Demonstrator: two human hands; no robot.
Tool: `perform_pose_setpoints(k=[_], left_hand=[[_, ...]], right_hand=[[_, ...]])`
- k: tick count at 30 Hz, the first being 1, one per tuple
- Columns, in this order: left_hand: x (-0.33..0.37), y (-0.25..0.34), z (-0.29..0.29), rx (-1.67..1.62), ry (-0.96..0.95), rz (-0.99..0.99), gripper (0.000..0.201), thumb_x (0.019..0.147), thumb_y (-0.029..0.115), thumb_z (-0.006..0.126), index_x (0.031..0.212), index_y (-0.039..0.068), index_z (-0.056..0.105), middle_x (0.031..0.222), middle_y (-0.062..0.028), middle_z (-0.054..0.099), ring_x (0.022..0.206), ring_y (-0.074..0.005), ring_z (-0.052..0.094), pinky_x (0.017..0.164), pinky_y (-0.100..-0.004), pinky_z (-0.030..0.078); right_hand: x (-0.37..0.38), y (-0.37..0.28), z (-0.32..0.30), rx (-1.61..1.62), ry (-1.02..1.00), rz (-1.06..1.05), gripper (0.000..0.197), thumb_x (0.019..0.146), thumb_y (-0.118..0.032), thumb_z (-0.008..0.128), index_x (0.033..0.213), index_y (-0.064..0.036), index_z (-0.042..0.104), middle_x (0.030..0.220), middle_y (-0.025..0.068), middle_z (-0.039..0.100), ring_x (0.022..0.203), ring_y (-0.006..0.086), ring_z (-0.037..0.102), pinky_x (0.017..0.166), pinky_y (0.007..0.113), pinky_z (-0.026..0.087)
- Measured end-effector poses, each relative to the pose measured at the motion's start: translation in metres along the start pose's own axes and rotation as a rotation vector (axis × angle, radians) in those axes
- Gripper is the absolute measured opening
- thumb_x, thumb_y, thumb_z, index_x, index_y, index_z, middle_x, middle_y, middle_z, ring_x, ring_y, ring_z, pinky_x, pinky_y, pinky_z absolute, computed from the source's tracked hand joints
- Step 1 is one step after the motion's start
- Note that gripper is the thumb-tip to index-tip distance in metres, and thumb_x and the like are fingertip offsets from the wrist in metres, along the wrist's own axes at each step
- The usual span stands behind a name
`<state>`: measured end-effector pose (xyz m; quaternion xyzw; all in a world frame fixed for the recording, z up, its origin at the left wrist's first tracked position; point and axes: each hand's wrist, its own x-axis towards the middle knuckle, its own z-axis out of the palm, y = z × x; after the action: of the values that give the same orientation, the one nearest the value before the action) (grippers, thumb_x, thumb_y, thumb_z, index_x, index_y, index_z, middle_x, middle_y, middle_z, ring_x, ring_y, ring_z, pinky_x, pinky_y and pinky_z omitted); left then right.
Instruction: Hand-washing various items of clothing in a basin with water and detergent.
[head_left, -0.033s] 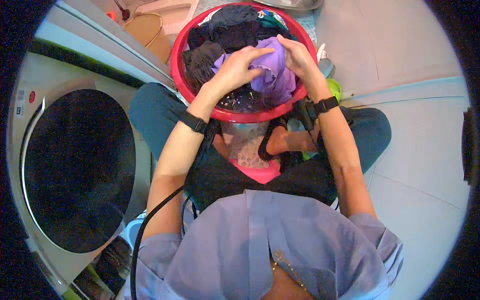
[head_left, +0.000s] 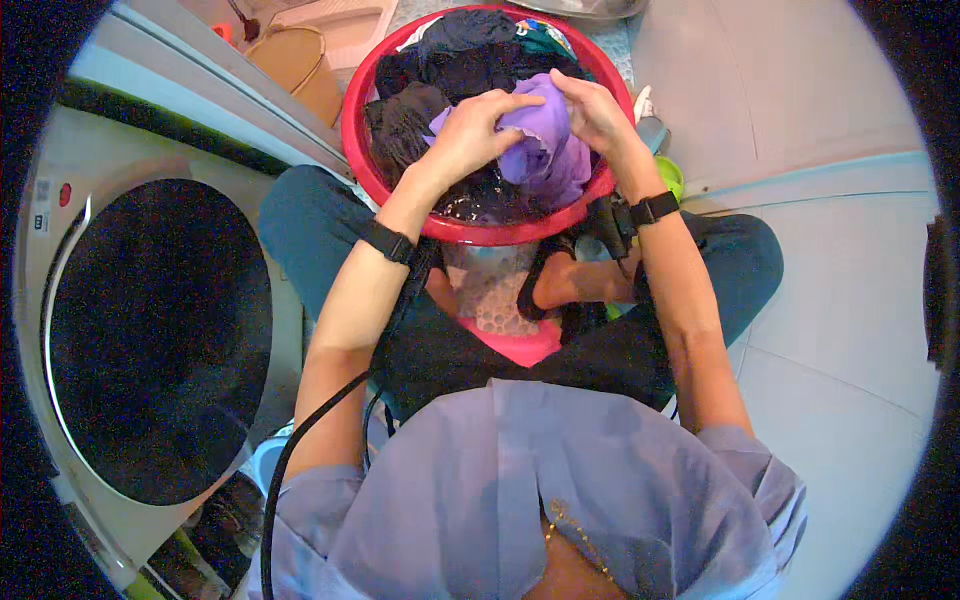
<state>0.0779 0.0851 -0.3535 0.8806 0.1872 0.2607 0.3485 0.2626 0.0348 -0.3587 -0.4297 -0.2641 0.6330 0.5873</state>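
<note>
A wet purple cloth [head_left: 548,162] is bunched up over the red basin [head_left: 487,234], its lower part hanging into the water. My left hand [head_left: 475,130] grips its left side, with the thumb and index finger pinching a fold. On the cloth's other side my right hand [head_left: 594,108] holds it too, thumb at the top edge; its other fingers are partly hidden behind the fabric. Dark clothes [head_left: 470,55] fill the back of the basin, and a dark brown garment [head_left: 408,125] lies at its left, beside my left hand.
A front-loading washing machine [head_left: 160,340] stands at the left. Under the basin's near side are my feet and a pink item [head_left: 515,345]. A tan bucket [head_left: 295,65] is at the back left, a metal bowl [head_left: 585,8] at the back, and a green container [head_left: 668,178] at the right.
</note>
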Motion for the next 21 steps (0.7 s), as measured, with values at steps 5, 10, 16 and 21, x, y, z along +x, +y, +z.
perform_pose_setpoints(k=[5, 10, 16, 21], left_hand=[[0.000, -0.012, -0.008, 0.160, 0.075, -0.240, 0.030, 0.062, 0.028, 0.070, 0.077, 0.003, 0.065, 0.074, -0.0146, 0.060, 0.073, -0.0301, 0.059, 0.067, -0.0352, 0.046], [-0.001, -0.011, -0.021, 0.228, 0.157, -0.425, 0.032, 0.061, 0.031, 0.072, 0.066, 0.001, 0.060, 0.061, -0.0142, 0.058, 0.060, -0.0250, 0.059, 0.057, -0.0334, 0.046], [-0.007, 0.010, -0.050, -0.617, 0.227, -0.598, 0.032, 0.071, 0.034, 0.068, 0.055, 0.010, 0.054, 0.051, 0.0050, 0.046, 0.045, -0.0040, 0.042, 0.040, -0.0222, 0.030], [-0.010, 0.001, -0.076, -0.981, 0.549, -0.378, 0.022, 0.077, 0.025, 0.064, 0.065, 0.008, 0.056, 0.060, 0.0003, 0.056, 0.054, -0.0076, 0.052, 0.051, -0.0201, 0.040]], right_hand=[[-0.004, 0.002, -0.001, -0.858, 0.096, -0.092, 0.045, 0.077, -0.038, 0.060, 0.108, -0.0063, 0.053, 0.089, 0.0031, 0.060, 0.078, 0.0117, 0.055, 0.073, 0.023, 0.043], [0.000, 0.054, 0.001, -1.021, -0.123, -0.210, 0.049, 0.062, -0.038, 0.074, 0.090, -0.0017, 0.056, 0.076, 0.0086, 0.060, 0.070, 0.0181, 0.057, 0.063, 0.030, 0.046], [0.005, 0.111, -0.007, -1.259, -0.159, -0.280, 0.036, 0.071, -0.022, 0.066, 0.099, -0.0035, 0.055, 0.082, 0.0085, 0.061, 0.074, 0.0178, 0.056, 0.071, 0.032, 0.044], [-0.010, 0.083, -0.057, -1.292, -0.050, -0.345, 0.018, 0.074, -0.010, 0.054, 0.088, -0.0016, 0.061, 0.074, 0.0044, 0.060, 0.069, 0.0133, 0.054, 0.064, 0.028, 0.043]])
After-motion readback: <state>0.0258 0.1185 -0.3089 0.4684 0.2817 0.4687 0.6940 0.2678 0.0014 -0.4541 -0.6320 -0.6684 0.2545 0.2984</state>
